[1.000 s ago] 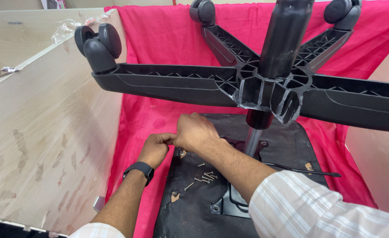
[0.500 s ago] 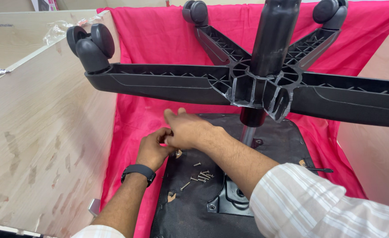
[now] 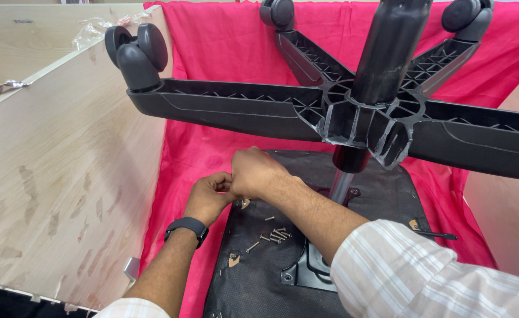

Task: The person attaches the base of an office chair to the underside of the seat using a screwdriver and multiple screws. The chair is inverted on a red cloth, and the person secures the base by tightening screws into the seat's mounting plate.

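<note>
While the black five-armed plastic chair base (image 3: 353,118) stood overturned above the black fabric seat underside (image 3: 271,277), both fists met at its upper-left corner: right hand (image 3: 258,174) curled shut, left hand (image 3: 209,197) curled against it, contents hidden. Loose silver screws (image 3: 271,234) lay just beside.

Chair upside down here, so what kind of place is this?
Probably a furniture assembly workstation. An office chair base with casters stands inverted on a pink cloth, loose screws lie on the seat underside, and bare wooden panels wall the bay.
</note>
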